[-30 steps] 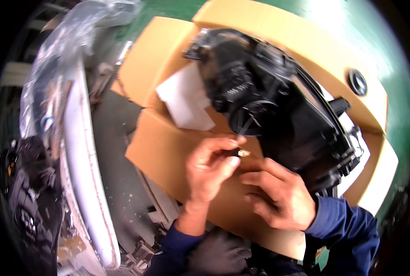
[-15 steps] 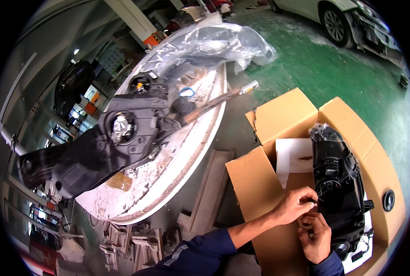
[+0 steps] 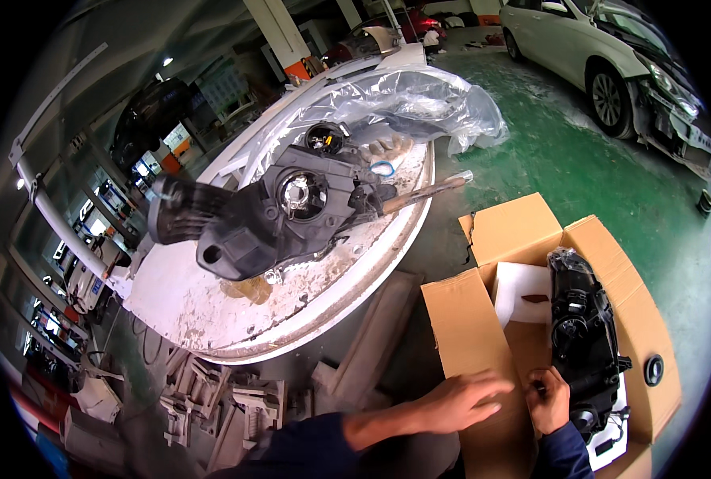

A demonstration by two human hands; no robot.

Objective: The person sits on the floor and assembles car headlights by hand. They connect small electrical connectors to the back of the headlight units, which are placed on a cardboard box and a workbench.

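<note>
Starting at the left, what lies there?

— My bench, white and dirty, with a dark lamp housing on it, well apart from both my hands.

— And those hands?

— My left hand is above the left flap of the carton, fingers loosely stretched toward the other; I see nothing in it, though it is blurred. Across a gap, my right hand is curled, pinching what looks like a small dark piece, too small to make out.

— Where is the black lamp unit from there?

— In the carton, just right of my right hand, the nearer one. Its long axis runs away from me, far end leaning slightly left, so that hand is beside its long left side. Whether they touch, I cannot tell.

— And farthest right?

— A black ring on the carton's right flap.
</note>
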